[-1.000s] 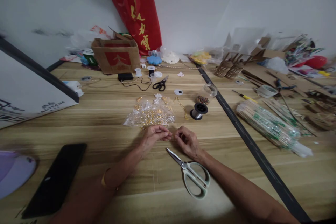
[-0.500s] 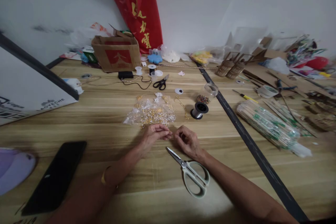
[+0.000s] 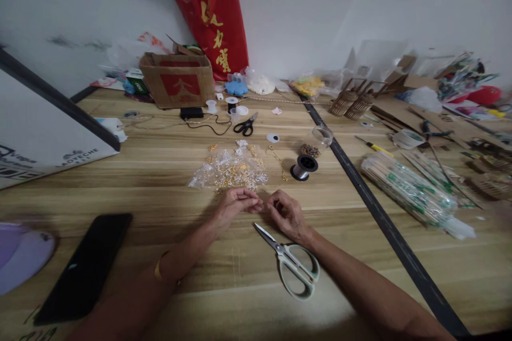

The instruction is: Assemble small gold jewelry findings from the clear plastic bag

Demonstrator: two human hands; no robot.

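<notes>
My left hand is closed in a pinch, thumb against fingertips, just in front of the pile of small plastic bags with gold and silver findings. What it pinches is too small to make out. Close by on its right, my right hand is curled with thumb and fingers together; anything inside is hidden. A narrow gap separates the fingertips. Scissors with pale green handles lie beside my right wrist, blades pointing toward the hands. Beyond the right hand stand a spool of thin wire and a gold chain.
A tipped clear jar of beads and black scissors lie farther back. On the right is a bag of wooden sticks; a black phone lies at left. A paper bag and red bag stand behind.
</notes>
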